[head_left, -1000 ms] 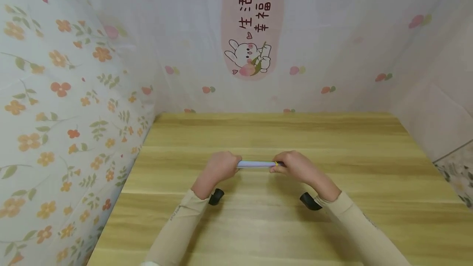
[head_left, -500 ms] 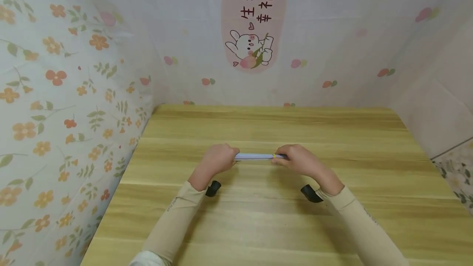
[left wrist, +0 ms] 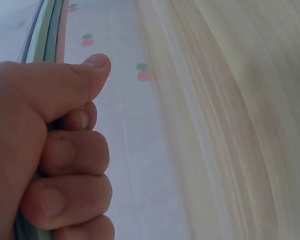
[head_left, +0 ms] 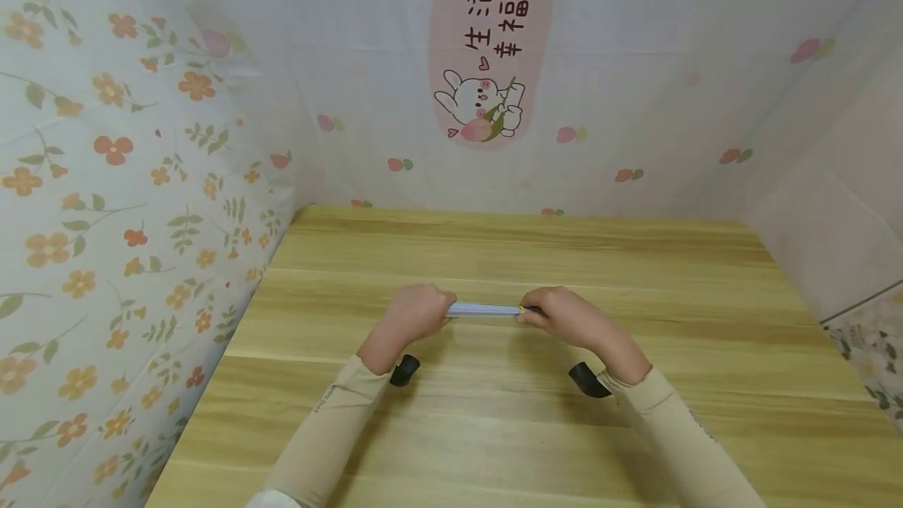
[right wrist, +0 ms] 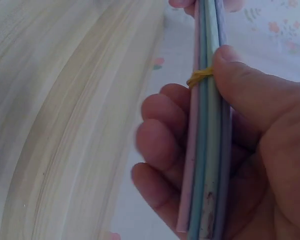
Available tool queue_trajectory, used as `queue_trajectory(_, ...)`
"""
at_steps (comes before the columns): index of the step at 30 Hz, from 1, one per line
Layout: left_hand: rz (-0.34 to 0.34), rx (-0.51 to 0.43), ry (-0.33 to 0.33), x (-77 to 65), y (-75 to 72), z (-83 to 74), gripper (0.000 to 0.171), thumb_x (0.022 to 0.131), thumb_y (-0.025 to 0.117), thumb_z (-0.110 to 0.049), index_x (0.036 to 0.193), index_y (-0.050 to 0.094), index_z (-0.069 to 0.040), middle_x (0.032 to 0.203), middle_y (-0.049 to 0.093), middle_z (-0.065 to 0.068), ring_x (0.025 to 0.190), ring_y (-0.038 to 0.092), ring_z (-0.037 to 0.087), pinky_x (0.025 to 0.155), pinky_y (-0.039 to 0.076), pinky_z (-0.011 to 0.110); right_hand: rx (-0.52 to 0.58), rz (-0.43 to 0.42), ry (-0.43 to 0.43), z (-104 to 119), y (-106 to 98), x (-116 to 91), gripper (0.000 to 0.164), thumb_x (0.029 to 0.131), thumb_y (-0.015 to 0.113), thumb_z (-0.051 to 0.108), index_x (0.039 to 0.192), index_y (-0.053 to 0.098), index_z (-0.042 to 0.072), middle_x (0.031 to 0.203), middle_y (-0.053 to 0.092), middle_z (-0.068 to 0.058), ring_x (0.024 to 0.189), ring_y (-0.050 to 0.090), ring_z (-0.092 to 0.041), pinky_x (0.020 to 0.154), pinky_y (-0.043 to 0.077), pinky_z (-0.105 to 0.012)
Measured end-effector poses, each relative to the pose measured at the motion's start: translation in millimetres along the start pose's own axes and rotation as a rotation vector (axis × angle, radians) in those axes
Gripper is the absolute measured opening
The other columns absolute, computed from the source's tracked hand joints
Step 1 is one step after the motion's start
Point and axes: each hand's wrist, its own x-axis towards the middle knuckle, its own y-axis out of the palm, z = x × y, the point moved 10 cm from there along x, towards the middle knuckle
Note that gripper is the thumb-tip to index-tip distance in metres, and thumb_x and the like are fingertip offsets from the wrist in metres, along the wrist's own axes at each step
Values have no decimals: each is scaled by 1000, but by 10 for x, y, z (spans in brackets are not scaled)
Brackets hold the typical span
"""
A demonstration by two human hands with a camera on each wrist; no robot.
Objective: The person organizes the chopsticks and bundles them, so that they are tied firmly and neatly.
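A bundle of slender, pencil-like rods (head_left: 487, 310) in pink, blue, green and purple is stretched level between both hands, above the table. My left hand (head_left: 418, 312) grips its left end; in the left wrist view the fingers (left wrist: 75, 152) curl round the rods with the thumb across them. My right hand (head_left: 567, 316) holds the other end. A thin yellow rubber band (right wrist: 200, 76) circles the bundle right by the right thumb (right wrist: 240, 75), whose fingers curl behind. The rods' flat ends show along the right palm, one with dark specks.
The wood-grain table (head_left: 480, 429) spreads under both arms. Dark wrist-camera pieces (head_left: 405, 371) hang below the wrists. A fruit-printed cloth (head_left: 353, 85) closes off the back, and a flowered cloth (head_left: 141, 202) the left side.
The head view tilts slightly and back, shifting the whole scene a little. Both hands keep their grip on the bundle; the rubber band stays by the right fingertips.
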Motion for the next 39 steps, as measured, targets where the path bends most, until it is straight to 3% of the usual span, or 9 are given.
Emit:
queue_trajectory(6,-12,13,-6,-8,-46,8,11,87,69,-22,83,64,-13,65,61,-3,50,37,5,45,36,21,17,-53,-5,27,-42,26,13,91,63,21,89,66,9,78,60,5,62,45,-5,60,41,-24)
queue_trajectory(10,-9,4,-9,-37,-38,-17,11,87,70,-23,84,65,-13,66,62,-3,49,38,5,44,34,20,27,-83,17,15,-24,5,21,90,64,26,102,71,10,95,70,1,76,61,-7,68,49,-26)
queue_trajectory(13,-8,3,-10,-42,-37,-39,11,87,70,-23,83,65,-14,65,61,-3,48,38,5,44,33,20,27,-99,39,0,-12,-20,28,89,65,28,109,71,10,103,71,-1,85,65,-9,71,51,-27)
queue_trajectory(22,-26,29,-6,-26,-60,-75,11,87,69,-23,82,64,-15,63,60,-4,48,39,5,42,34,21,-21,-157,17,45,-64,-49,37,85,68,31,120,68,17,94,72,3,68,53,0,61,42,-21)
queue_trajectory(25,-39,40,-4,-25,-68,-71,12,87,69,-23,81,64,-15,62,59,-4,48,38,4,42,33,20,-39,-148,13,49,-48,-47,45,86,68,32,127,63,15,102,72,-1,66,51,0,61,43,-21)
queue_trajectory(27,-45,43,-6,-34,-67,-71,13,87,69,-23,80,63,-15,61,58,-4,48,37,4,42,33,20,-49,-147,14,48,-36,-53,47,86,67,32,128,61,11,109,70,-5,72,57,-3,66,48,-25)
queue_trajectory(29,-53,42,-6,-49,-66,-72,14,87,69,-23,78,62,-15,60,57,-4,48,36,4,42,32,20,-51,-146,17,42,-27,-60,46,88,66,33,126,62,8,115,68,-9,80,63,-7,72,51,-29)
queue_trajectory(32,-63,33,-7,-75,-67,-76,14,87,70,-22,77,62,-15,60,56,-5,48,35,4,43,32,20,-41,-143,30,17,-22,-76,37,90,64,33,116,67,6,108,70,-7,85,66,-10,74,53,-31)
queue_trajectory(39,-88,27,-14,-94,-100,-74,15,87,69,-24,76,63,-16,59,54,-6,49,33,5,43,33,20,-16,-127,31,4,-54,-115,16,91,63,31,88,67,16,76,59,10,61,44,-2,57,39,-21)
